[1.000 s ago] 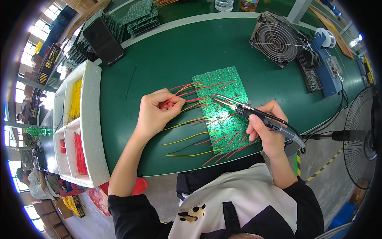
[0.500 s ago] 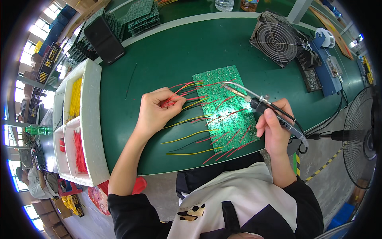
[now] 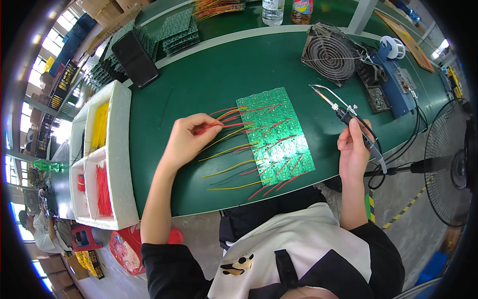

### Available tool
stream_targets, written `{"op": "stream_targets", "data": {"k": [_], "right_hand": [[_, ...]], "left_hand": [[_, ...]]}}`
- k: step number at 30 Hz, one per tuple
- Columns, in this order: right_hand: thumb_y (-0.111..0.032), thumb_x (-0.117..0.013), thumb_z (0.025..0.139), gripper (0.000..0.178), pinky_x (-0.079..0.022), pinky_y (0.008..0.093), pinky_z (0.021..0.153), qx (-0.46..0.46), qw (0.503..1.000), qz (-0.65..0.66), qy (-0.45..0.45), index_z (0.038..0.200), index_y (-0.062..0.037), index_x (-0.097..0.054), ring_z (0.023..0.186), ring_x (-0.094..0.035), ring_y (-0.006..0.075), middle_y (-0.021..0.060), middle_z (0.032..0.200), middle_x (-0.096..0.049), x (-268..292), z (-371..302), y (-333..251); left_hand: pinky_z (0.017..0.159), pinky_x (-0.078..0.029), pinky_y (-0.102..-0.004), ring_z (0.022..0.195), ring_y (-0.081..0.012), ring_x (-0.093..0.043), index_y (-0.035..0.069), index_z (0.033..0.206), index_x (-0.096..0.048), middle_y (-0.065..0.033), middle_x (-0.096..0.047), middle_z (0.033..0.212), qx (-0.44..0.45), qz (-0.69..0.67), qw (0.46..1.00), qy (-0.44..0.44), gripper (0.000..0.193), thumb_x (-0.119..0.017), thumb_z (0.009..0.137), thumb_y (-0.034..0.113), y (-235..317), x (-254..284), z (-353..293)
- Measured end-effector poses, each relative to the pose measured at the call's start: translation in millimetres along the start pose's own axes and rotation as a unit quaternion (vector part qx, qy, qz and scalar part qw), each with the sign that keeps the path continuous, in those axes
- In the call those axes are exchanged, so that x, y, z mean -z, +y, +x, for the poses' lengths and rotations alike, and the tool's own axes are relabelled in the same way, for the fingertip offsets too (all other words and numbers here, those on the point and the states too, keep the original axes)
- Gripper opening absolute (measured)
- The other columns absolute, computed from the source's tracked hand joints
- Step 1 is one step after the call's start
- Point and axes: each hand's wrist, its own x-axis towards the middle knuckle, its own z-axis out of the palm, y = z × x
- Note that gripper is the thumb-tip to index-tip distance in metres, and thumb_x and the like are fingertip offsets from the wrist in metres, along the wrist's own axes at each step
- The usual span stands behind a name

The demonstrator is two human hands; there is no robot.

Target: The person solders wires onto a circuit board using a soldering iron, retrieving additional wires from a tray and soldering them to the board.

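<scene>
A green circuit board panel (image 3: 294,119) lies on the bench with red, yellow and dark wires running from its left edge and across its face. My left hand (image 3: 191,137) is left of the board, its thumb and fingers pinched on several red wires (image 3: 211,128). Off the board's right side, my right hand (image 3: 354,147) grips a soldering iron (image 3: 352,117) by its black handle. The iron carries a thin curved tube beside its tip, which points up and left, clear of the board.
A white foam box (image 3: 124,164) of yellow and red wires stands left. Behind are a dark phone (image 3: 135,60), stacked boards (image 3: 179,32) and two bottles (image 3: 273,12). A square fan (image 3: 331,55) and blue solder station (image 3: 396,74) sit right; a pedestal fan (image 3: 450,164) stands beyond.
The soldering iron in my right hand has moved right, away from over the board. My left hand keeps its pinch on the red wires. The view has shifted slightly.
</scene>
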Motion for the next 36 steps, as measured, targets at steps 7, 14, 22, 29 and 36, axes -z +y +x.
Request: {"op": "stream_targets", "data": {"k": [7,14,22,29,36], "right_hand": [[-0.016,-0.056,0.086,0.012,-0.037,0.02,0.044,0.02,0.997,0.058,0.056,0.083,-0.0059,-0.05,0.046,-0.046,0.0071,0.0027,0.058,-0.053,7.8,1.4,1.0],[-0.014,-0.058,0.085,0.013,-0.039,0.0194,0.045,0.021,0.998,0.044,0.044,0.083,-0.006,-0.049,0.046,-0.047,0.0076,0.003,0.059,-0.053,8.4,0.5,3.5],[-0.011,-0.06,0.084,0.012,-0.038,0.0196,0.044,0.039,0.998,0.042,0.023,0.083,-0.0053,-0.049,0.046,-0.047,0.008,0.004,0.059,-0.053,6.7,0.7,3.1],[-0.01,-0.059,0.084,0.012,-0.038,0.02,0.042,0.03,0.999,0.027,0.015,0.084,-0.0044,-0.049,0.043,-0.046,0.0085,0.0051,0.059,-0.054,5.4,-1.8,3.6],[-0.006,-0.056,0.084,0.01,-0.038,0.0203,0.04,-0.024,0.993,0.007,-0.116,0.086,-0.0025,-0.046,0.043,-0.047,0.0108,0.0086,0.06,-0.054,7.3,-13.4,-4.0]], "left_hand": [[0.055,-0.034,-0.0172,0.061,-0.0019,-0.044,-0.002,0.084,-0.064,0.0031,-0.055,0.067,0.017,0.026,0.991,0.128,0.013,-0.063,0.08,0.01,17.3,58.7,-20.5],[0.056,-0.033,-0.0158,0.064,-0.001,-0.044,-0.001,0.084,-0.063,0.0033,-0.055,0.071,0.027,-0.053,0.977,0.206,0.011,-0.061,0.082,0.01,33.7,5.6,-40.7],[0.045,-0.017,-0.0189,0.051,0.0002,-0.026,0.0,0.089,-0.063,0.008,-0.041,0.06,0.015,-0.099,0.983,0.157,0.016,-0.059,0.084,0.014,19.6,-39.5,-47.9],[0.042,-0.015,-0.0207,0.047,0.0007,-0.024,0.0,0.093,-0.065,0.0081,-0.043,0.062,0.077,-0.177,0.965,0.176,0.016,-0.057,0.086,0.013,18.8,-33.8,-50.0],[0.055,-0.034,-0.0142,0.059,0.0006,-0.04,-0.002,0.088,-0.064,0.0038,-0.054,0.07,0.033,-0.12,0.972,0.197,0.01,-0.062,0.08,0.004,12.1,-39.6,-46.2]]}}
